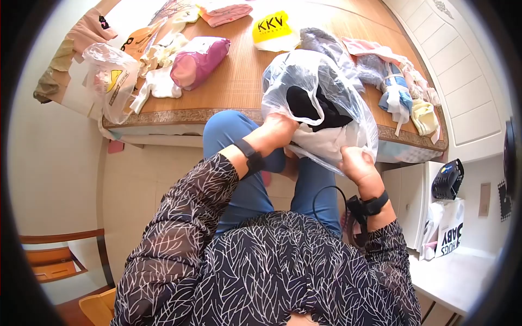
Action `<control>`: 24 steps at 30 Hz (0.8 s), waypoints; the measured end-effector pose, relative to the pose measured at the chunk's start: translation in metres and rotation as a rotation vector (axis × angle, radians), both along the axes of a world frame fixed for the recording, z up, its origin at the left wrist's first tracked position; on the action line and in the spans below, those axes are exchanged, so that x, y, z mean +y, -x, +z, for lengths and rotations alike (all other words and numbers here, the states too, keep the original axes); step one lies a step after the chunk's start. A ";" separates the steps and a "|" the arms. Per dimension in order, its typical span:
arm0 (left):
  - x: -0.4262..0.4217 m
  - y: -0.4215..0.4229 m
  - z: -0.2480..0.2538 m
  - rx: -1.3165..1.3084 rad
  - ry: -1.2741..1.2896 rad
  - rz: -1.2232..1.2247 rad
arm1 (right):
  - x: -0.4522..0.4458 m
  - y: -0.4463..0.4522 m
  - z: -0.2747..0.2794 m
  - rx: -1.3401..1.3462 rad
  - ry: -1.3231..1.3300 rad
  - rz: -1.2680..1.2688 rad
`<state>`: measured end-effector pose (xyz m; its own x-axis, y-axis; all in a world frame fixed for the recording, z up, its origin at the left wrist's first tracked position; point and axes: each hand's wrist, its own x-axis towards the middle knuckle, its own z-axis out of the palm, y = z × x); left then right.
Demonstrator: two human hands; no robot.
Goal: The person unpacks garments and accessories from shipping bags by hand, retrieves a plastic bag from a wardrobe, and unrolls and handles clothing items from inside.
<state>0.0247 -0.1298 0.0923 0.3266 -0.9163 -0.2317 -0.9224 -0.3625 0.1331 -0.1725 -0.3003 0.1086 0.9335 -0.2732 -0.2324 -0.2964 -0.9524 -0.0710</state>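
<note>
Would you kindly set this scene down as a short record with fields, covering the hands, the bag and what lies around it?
Left hand: grips the plastic bag at its near left side
Right hand: grips the bag at its near right side
Bag: whitish, see-through, open
Bag contents: black cloth; anything beneath is unclear
Surface: brown mat with a patterned border
Left of bag: purple packet
Beyond bag: yellow-and-white KKV bag
Right of bag: blue bundle, pale yellow cloth

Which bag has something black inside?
The plastic bag held by the left hand and right hand: black cloth shows inside. The KKV bag and the clear bag at left show none.
</note>
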 end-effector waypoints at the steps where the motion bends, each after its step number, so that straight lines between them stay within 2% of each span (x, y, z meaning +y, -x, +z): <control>1: 0.006 0.004 0.001 -0.011 0.087 -0.057 | -0.001 0.002 0.005 0.032 -0.022 -0.016; 3: 0.011 0.017 0.001 -0.027 0.232 -0.160 | -0.004 0.005 0.014 0.097 -0.067 -0.051; 5: 0.015 0.030 0.001 -0.036 0.347 -0.246 | -0.008 0.007 0.014 0.010 -0.114 -0.094; 9: 0.015 0.049 0.004 0.011 0.326 -0.404 | -0.007 0.011 0.020 -0.161 -0.185 -0.178; 12: 0.020 0.055 -0.002 -0.093 0.401 -0.485 | 0.010 0.009 0.021 -0.415 0.098 0.043; 14: 0.024 0.061 -0.003 -0.165 0.387 -0.523 | 0.017 0.011 0.014 -0.439 0.223 0.246; 16: 0.027 0.068 0.003 -0.167 0.374 -0.541 | 0.020 0.014 0.001 -0.455 0.263 0.373; 19: 0.029 0.072 0.003 -0.140 0.380 -0.525 | 0.016 0.018 -0.014 -0.410 0.183 0.241; 20: 0.030 0.071 0.003 -0.102 0.408 -0.503 | 0.013 0.018 -0.019 -0.480 0.196 0.203; 24: 0.039 0.066 0.012 0.025 0.436 -0.415 | 0.011 0.029 -0.017 -0.522 0.227 0.276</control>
